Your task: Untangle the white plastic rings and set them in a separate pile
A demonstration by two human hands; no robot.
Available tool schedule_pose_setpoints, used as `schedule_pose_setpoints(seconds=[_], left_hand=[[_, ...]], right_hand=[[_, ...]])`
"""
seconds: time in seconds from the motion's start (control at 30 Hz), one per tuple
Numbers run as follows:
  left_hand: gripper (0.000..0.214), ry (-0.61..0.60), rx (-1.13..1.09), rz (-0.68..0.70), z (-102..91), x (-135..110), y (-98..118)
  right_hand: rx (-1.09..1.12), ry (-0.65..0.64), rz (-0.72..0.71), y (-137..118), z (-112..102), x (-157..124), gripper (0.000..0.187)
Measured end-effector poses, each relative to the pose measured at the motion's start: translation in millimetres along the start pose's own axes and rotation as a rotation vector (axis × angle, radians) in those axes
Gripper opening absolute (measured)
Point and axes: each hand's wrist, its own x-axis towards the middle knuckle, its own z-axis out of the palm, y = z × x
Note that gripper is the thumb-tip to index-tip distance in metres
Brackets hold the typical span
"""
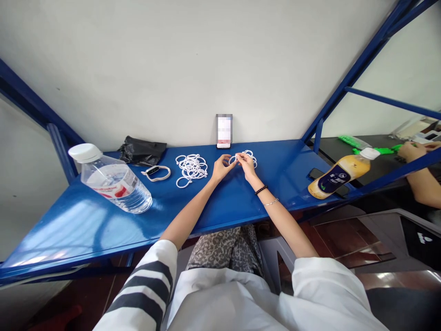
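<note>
Both my hands meet over the far middle of the blue table (103, 216). My left hand (221, 167) and my right hand (245, 164) pinch the same white plastic ring (234, 159) between their fingertips. Just behind my right hand lies a small cluster of white rings (251, 156). A larger loose pile of white rings (191, 168) lies to the left of my left hand, apart from it.
A clear water bottle (113, 181), a smartwatch (155, 173) and a black bag (142, 150) sit at the left. A phone (223, 131) leans on the wall. At the right stand an orange drink bottle (339, 176) and a dark phone (316, 173). Another person's hand (411, 151) works beyond the blue frame.
</note>
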Motion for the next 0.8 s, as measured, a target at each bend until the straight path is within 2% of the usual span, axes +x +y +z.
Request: schedule_pose_setpoints(seconds=[0.1,0.23,0.47,0.8], left_hand=[[0.036,0.062,-0.025,0.001,-0.5,1,-2],[0.037,0.118,-0.025,0.017,-2.2,1,-2],[0.036,0.127,0.074,0.113,0.0,1,-4],[0.043,0.111,0.22,0.212,4.0,3,-17]], right_hand=[[-0.023,-0.014,-0.004,1,-1,0,0.042],[-0.079,-0.046,-0.077,5,-2,3,0.041],[-0.152,-0.043,-0.191,10,-4,6,0.038],[-0.183,-0.051,-0.205,10,-5,6,0.032]])
